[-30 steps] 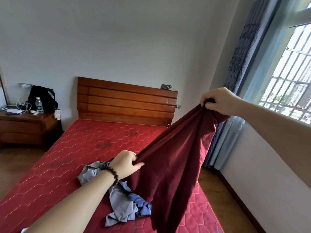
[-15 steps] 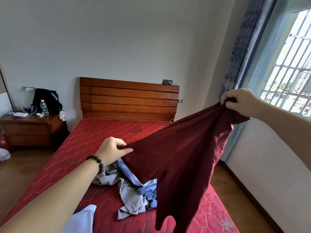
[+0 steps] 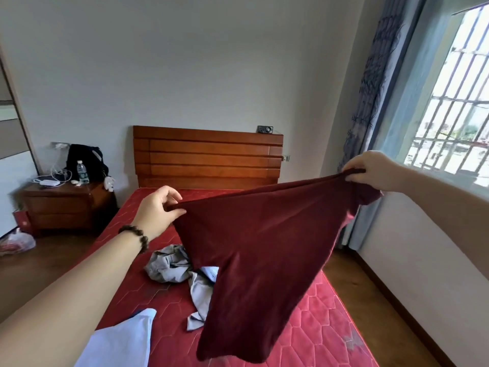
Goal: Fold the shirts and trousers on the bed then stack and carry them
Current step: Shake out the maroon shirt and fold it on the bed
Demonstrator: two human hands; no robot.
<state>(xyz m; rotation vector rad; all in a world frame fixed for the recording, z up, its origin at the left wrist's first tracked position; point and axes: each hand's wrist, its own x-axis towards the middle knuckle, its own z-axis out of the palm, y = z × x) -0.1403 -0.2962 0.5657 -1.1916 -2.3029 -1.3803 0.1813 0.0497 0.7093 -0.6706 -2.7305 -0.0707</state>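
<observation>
On the red mattress (image 3: pixel 317 313), two crumpled garments lie mid-frame behind the maroon shirt (image 3: pixel 259 250) you pinch with left hand (image 3: pixel 156 210) and right hand (image 3: pixel 370 170).

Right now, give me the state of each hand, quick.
Left hand: fingers pinching one corner of the dark red cloth garment.
Right hand: gripping the garment's other corner, held up above the bed.

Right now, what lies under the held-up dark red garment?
Below the dark red garment, a crumpled grey and blue clothes pile shows on the red mattress. How far it reaches behind the cloth is hidden.
</observation>
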